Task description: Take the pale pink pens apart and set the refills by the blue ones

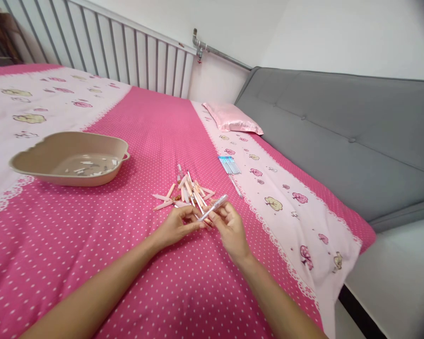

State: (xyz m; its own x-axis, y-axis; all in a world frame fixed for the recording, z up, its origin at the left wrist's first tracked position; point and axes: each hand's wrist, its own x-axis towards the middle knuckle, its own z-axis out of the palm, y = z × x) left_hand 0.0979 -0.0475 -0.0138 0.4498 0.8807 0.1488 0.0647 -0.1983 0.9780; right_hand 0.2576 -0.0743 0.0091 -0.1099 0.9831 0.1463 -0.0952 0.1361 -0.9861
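Forearms, two, bare, entering from the near edge of the bed and converging over the pink dotted bedspread (92,245); I log what follows from left to right

1. Basin (67,180), beige, scalloped rim, toward the left edge of the bed; a few small pale bits lie on its floor, too small for me to identify

2. Left hand (176,228), near the middle of the bed, fingers drawn together in a pinch on the lower end of the pen barrel

3. Pile of pink pen parts (189,190), loosely crossed, just beyond both hands and lying on the bedspread

4. Pen barrel (214,207), clear to whitish, held between the two hands just above the bedspread. Long axis runs diagonally, near end low at the left fingertips, far end raised and pointing toward the far right corner of the bed. I judge it light, stiff, smooth and a little slippery, thin enough to crack if bent; best gripped around the middle with fingertip pads, not by its tips

5. Right hand (231,228), fingers half curled, thumb and fingertips closed on the barrel's mid-section

6. Blue refills (229,165), a neat parallel bundle on the pale printed border, well apart from the hands

7. Pillow (233,120), pink satin, at the far right corner

8. Headboard (339,132), grey, padded, along the right edge
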